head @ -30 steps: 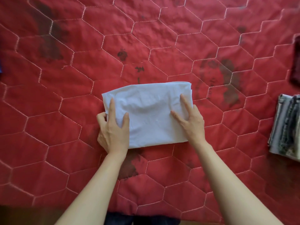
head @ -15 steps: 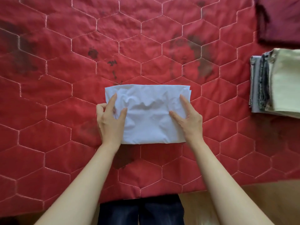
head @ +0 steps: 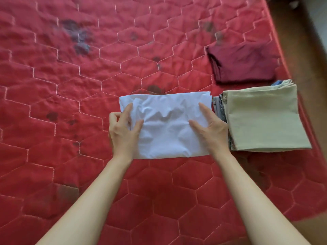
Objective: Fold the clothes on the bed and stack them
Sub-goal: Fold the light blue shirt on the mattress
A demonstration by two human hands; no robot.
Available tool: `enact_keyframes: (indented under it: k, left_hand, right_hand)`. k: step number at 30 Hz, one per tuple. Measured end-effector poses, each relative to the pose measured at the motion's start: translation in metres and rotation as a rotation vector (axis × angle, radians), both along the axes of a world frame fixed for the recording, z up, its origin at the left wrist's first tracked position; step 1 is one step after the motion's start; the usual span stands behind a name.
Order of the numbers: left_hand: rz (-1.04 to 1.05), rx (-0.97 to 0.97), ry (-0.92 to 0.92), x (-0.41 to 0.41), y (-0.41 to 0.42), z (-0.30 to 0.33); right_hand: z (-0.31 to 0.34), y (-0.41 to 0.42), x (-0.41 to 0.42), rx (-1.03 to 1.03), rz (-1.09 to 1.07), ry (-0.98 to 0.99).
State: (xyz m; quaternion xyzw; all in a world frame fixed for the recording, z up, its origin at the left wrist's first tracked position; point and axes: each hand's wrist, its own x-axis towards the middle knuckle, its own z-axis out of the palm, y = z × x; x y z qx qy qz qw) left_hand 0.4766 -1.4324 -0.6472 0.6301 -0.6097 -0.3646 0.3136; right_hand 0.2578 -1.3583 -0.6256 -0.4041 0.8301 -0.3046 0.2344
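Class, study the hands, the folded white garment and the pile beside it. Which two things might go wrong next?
1. The white garment, already rumpled between the left hand and right hand, may lose its fold when lifted.
2. The beige-topped stack shows uneven layer edges; another piece could tilt it.

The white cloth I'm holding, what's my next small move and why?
Probably lift the white cloth to the right onto the stack. It looks fully folded, the left hand and right hand grip its ends, and the tan-topped stack sits right beside it.
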Motion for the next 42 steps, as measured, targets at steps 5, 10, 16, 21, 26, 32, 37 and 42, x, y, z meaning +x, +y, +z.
enact_keyframes:
  k: [5, 10, 16, 21, 26, 32, 37, 42]
  left_hand:
    - [0.064, -0.080, 0.018, -0.118, -0.019, 0.015]
    - [0.083, -0.124, 0.068, -0.254, -0.039, 0.024]
    - [0.064, -0.200, 0.123, -0.377, -0.083, 0.034]
    - [0.047, -0.234, 0.078, -0.430, -0.131, 0.029]
    - [0.012, -0.209, -0.015, -0.453, -0.155, -0.017]
    - [0.048, -0.091, -0.096, -0.453, -0.151, -0.079]
    - [0.051, -0.218, -0.035, -0.447, -0.150, -0.085]
    - [-0.010, -0.109, -0.291, -0.447, -0.152, -0.084]
  right_hand:
    - [0.020, -0.023, -0.116, -0.072, 0.032, 0.035]
    - [0.045, -0.052, -0.253, -0.130, 0.093, 0.129]
    - [0.067, -0.100, -0.385, -0.179, 0.160, 0.227]
    - [0.051, -0.140, -0.446, -0.211, 0.149, 0.182]
    - [-0.009, -0.163, -0.471, -0.148, 0.134, 0.103]
    - [-0.090, -0.160, -0.476, 0.015, 0.185, 0.025]
    - [-0.101, -0.157, -0.475, -0.142, 0.138, -0.016]
    - [-0.104, -0.155, -0.473, -0.037, 0.125, 0.064]
